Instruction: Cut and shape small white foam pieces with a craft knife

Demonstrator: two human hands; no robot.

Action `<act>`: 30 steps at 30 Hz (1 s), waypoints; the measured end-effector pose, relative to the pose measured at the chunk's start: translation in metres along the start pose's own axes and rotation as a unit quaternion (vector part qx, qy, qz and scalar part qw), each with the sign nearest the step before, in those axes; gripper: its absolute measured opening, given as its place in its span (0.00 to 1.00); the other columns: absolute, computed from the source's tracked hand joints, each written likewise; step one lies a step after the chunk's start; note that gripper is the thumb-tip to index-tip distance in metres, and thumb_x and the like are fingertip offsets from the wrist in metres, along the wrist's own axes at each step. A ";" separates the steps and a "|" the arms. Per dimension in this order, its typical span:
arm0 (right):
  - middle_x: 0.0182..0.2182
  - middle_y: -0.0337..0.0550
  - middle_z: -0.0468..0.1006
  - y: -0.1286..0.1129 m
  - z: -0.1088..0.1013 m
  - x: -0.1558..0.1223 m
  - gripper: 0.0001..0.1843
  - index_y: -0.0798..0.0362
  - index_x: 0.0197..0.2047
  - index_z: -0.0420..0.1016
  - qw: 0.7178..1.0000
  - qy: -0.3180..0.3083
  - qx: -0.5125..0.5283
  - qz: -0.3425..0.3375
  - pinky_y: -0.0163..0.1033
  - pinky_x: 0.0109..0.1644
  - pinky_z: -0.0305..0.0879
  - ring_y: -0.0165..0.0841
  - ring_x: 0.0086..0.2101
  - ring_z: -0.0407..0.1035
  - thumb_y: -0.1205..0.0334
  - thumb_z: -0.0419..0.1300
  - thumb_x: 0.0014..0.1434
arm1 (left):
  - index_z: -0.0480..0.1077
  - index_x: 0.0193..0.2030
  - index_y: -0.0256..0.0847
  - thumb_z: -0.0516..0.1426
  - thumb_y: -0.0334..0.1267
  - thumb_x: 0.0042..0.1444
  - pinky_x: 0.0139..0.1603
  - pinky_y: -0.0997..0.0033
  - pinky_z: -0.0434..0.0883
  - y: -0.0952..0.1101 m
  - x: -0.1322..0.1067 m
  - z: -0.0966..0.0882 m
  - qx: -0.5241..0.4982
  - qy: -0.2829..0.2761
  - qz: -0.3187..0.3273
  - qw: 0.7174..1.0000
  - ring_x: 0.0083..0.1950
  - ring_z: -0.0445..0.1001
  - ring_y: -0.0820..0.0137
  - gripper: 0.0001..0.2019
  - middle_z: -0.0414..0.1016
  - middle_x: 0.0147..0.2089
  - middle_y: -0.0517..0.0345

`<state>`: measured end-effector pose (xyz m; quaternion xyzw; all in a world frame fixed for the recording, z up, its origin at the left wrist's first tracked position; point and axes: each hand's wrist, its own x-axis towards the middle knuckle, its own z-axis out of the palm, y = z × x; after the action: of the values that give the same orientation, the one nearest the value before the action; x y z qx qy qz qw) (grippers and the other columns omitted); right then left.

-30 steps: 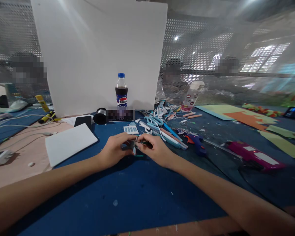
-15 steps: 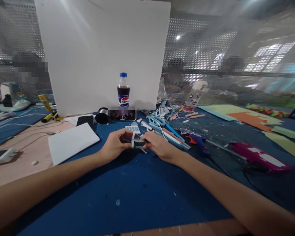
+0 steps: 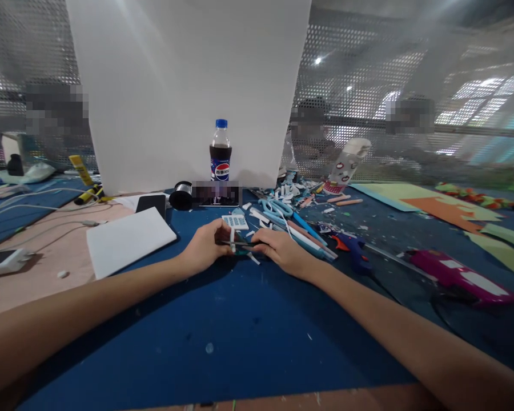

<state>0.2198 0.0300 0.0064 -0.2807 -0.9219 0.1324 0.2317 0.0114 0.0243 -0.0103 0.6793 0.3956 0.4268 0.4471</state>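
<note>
My left hand is closed, with thumb and fingers pinching a small white strip held upright just above the blue mat. My right hand is closed around a slim grey metal tool, whose handle is hidden in the fingers; its exact kind is unclear. The tool points left, and its thin end crosses the white strip near my left fingertips. Below the hands lies a loose white sliver. Just behind them is a small white card with light blue squares.
Light blue scissors and several coloured sticks lie behind my right hand, with paper scraps beyond. A cola bottle stands before a white board. A blue glue gun lies right; a white sheet lies left.
The grey tool has shifted left, so that its end now crosses the white strip. My view has turned slightly, moving the scene a little to the right.
</note>
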 end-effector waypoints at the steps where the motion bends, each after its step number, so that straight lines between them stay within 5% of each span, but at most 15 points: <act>1: 0.29 0.42 0.67 0.000 0.000 0.000 0.09 0.54 0.34 0.64 1.000 -0.003 0.004 -0.003 0.35 0.33 0.57 0.30 0.29 0.61 0.62 0.47 0.63 | 0.62 0.30 0.38 0.59 0.21 0.39 0.34 0.69 0.73 0.000 0.000 0.000 0.006 0.000 0.004 1.000 0.33 0.75 0.70 0.13 0.73 0.31 0.61; 30: 0.27 0.41 0.65 -0.006 0.004 0.001 0.08 0.55 0.31 0.64 1.000 0.007 0.003 0.012 0.34 0.32 0.54 0.30 0.28 0.59 0.66 0.48 0.62 | 0.60 0.30 0.38 0.60 0.24 0.39 0.32 0.70 0.71 -0.001 0.000 -0.001 0.021 -0.001 0.012 1.000 0.31 0.73 0.71 0.13 0.72 0.33 0.60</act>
<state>0.2145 0.0250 0.0053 -0.2917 -0.9167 0.1355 0.2372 0.0102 0.0247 -0.0108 0.6935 0.3957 0.4229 0.4286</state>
